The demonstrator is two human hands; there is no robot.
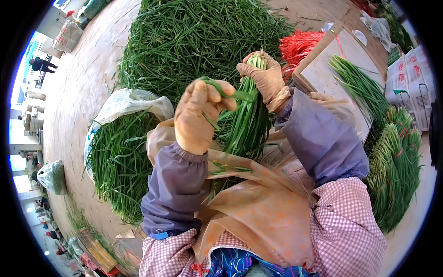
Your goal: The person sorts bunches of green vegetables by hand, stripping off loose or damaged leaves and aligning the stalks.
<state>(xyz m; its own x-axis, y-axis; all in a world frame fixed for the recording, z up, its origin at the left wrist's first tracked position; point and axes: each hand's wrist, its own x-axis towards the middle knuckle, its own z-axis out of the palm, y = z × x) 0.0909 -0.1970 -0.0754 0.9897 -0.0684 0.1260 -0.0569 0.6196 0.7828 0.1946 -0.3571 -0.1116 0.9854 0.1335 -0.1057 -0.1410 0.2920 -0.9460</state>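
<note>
Bunch of long green stalks [247, 120] hangs from the fingers of the right hand [265, 76], its pale ends gathered at the top of the grip and its leaves falling below over the lap. These gloved fingers are closed firmly around the pale part, with the thumb across the front. Just beside them, the left hand [198, 108] has its fingers curled in, pinching a few green blades [240, 96] that reach across toward the bunch. Nearest the body, below both sets of fingers, a see-through tan apron [258, 207] covers the lap, with cut green bits [230, 167] lying on it.

Left of the left fingers, an open plastic bag [124, 104] is stuffed with loose greens [122, 161]. Right of the right fingers, a light board [318, 71] carries more green stalks [357, 85], their leaves spilling over its edge; beside these, farther right, bundles with red ties [397, 171] are piled together. Beyond the fingers, a big heap of greens [194, 41] spreads over the floor [92, 69], and a pile of red strips [302, 44] sits between the heap and the board. White crates [408, 81] stand past the board. Far off to the left of the fingers, a person in dark clothes [42, 64] is upright.
</note>
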